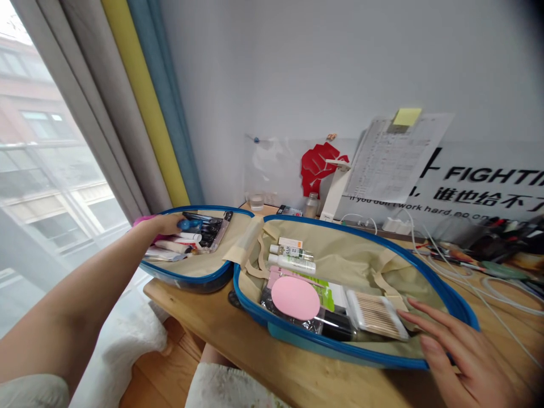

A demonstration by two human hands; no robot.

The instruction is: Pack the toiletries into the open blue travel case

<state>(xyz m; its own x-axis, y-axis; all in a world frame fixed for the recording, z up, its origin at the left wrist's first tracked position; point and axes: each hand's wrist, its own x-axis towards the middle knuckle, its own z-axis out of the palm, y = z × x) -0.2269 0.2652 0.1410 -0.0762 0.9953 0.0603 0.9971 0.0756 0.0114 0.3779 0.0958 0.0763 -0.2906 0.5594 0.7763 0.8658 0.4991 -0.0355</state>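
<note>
Likely reaching — our left hand (169, 224) at blue item (184, 225), grip unclear | right hand (466, 347) spread by swabs (377, 314) | next needs sure pinch

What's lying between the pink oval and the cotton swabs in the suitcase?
In the head view, a black item and a green packet lie between the pink oval and the cotton swabs.

The left arm (96, 289) stretches from near left toward the far side, the left hand (169, 224) at its end, fingertips indistinct. At near right, the right hand (470, 354) extends parted fingers leftward, thumb apart.
</note>
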